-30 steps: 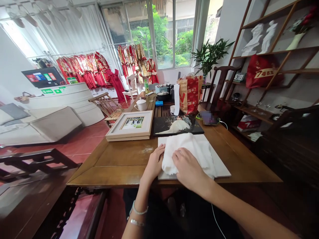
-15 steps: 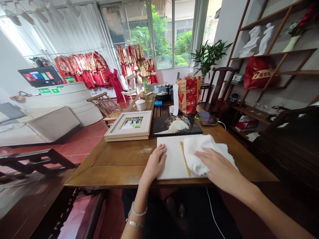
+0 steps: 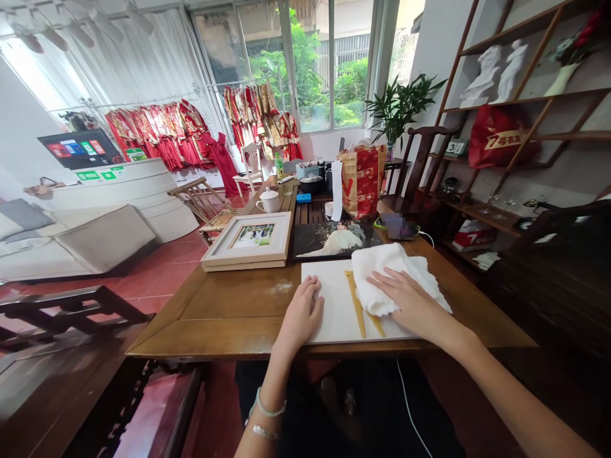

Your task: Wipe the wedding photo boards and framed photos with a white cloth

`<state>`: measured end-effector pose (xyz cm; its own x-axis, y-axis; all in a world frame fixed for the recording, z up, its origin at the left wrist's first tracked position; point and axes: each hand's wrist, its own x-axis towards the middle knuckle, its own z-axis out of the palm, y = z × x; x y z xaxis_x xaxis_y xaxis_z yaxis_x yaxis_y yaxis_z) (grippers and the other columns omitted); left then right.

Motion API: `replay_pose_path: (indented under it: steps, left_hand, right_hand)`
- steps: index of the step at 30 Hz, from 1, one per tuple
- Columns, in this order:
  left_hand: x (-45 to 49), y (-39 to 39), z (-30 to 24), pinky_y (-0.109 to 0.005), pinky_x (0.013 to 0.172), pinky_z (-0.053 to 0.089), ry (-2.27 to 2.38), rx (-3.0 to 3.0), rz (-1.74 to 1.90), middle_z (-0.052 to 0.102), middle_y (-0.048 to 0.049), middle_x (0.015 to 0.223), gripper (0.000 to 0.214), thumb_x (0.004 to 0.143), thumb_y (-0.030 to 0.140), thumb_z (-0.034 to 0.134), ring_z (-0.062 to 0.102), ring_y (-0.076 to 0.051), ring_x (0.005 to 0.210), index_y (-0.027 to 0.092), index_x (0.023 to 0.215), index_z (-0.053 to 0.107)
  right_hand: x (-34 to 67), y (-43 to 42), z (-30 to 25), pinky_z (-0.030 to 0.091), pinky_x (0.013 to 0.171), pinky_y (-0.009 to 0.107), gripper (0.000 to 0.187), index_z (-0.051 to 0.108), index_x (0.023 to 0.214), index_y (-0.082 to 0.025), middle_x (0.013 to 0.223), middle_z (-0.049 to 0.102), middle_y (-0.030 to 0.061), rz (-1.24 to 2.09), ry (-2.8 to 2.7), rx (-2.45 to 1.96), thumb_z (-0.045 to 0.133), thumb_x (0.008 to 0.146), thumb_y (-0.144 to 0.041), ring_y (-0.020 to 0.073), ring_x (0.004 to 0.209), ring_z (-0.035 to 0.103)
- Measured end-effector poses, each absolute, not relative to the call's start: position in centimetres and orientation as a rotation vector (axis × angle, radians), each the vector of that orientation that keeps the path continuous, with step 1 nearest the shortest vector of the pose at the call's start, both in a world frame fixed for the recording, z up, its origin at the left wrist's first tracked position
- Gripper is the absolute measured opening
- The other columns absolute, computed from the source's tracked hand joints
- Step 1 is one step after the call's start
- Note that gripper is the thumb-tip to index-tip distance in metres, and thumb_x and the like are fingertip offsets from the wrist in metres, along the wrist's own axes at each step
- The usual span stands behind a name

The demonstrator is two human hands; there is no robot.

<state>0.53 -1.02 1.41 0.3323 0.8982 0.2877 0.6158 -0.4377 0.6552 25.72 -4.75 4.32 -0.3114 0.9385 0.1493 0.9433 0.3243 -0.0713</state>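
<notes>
A flat white panel lies at the table's near edge, with a yellow strip on its face and part of a second one peeking from under a white cloth. My right hand lies flat on the bunched cloth, fingers stretched out over it. At the panel's left edge rests my left hand, its fingers extended and slightly bent, its thumb on the panel. The cloth hides the panel's upper right part.
Beyond the panel lies a dark photo print. A pale picture frame sits to its left. Farther back stand a white lidded cup and a red and brown paper bag. A phone with a cable is at the right.
My right hand and the cloth have slid up and away across the panel, uncovering part of the second yellow strip. My left hand has stayed at the left edge.
</notes>
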Motion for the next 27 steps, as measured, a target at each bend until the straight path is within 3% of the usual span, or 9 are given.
replay_pose_path:
  steps: [5, 9, 13, 18, 27]
  left_hand:
    - [0.9, -1.5, 1.4, -0.047, 0.116, 0.032, 1.369, 2.215, 0.882, 0.049, -0.0161, 0.143, 0.032, 0.091, 0.019, 0.042, 0.036, -0.026, 0.141, 0.013, 0.119, 0.056]
    - [0.7, -1.4, 1.3, -0.046, 0.116, 0.032, 1.347, 2.212, 0.915, 0.051, -0.0144, 0.142, 0.03, 0.092, 0.02, 0.043, 0.037, -0.024, 0.141, 0.016, 0.119, 0.057]
    - [0.6, -1.4, 1.3, -0.045, 0.117, 0.032, 1.326, 2.201, 0.931, 0.051, -0.0132, 0.142, 0.03, 0.092, 0.021, 0.044, 0.037, -0.024, 0.141, 0.016, 0.118, 0.057]
    - [0.7, -1.5, 1.4, -0.045, 0.117, 0.031, 1.338, 2.204, 0.911, 0.051, -0.0132, 0.142, 0.03, 0.091, 0.019, 0.044, 0.037, -0.024, 0.141, 0.016, 0.118, 0.058]
    - [0.7, -1.4, 1.6, -0.047, 0.117, 0.031, 1.339, 2.206, 0.891, 0.05, -0.0142, 0.143, 0.031, 0.091, 0.019, 0.044, 0.037, -0.025, 0.14, 0.015, 0.118, 0.057]
  right_hand:
    - [27.9, -11.9, 3.7, 0.033, 0.112, 0.052, 0.091, 0.044, 0.143, -0.026, 0.149, 0.043, -0.0005, -0.009, -2.481, -1.543, 0.04, 0.057, 0.003, 0.0252, 0.141, 0.029]
    - [29.9, -14.6, 4.1, 0.036, 0.111, 0.048, 0.081, 0.04, 0.144, -0.036, 0.15, 0.042, -0.0041, 0.201, -2.455, -1.532, 0.041, 0.071, -0.001, 0.0242, 0.14, 0.032]
    - [31.3, -11.1, 4.8, 0.034, 0.112, 0.047, 0.062, 0.05, 0.139, -0.03, 0.148, 0.046, 0.0023, 0.418, -2.383, -1.566, 0.043, 0.08, -0.012, 0.0263, 0.136, 0.039]
    - [30.8, -4.0, 4.3, 0.03, 0.114, 0.048, 0.076, 0.049, 0.139, -0.017, 0.146, 0.047, 0.0087, 0.255, -2.301, -1.598, 0.043, 0.064, -0.007, 0.0257, 0.139, 0.035]
    - [28.9, 1.1, 4.8, 0.027, 0.113, 0.053, 0.075, 0.044, 0.143, -0.017, 0.153, 0.036, 0.0113, 0.117, -2.333, -1.747, 0.045, 0.069, -0.005, 0.0306, 0.141, 0.028]
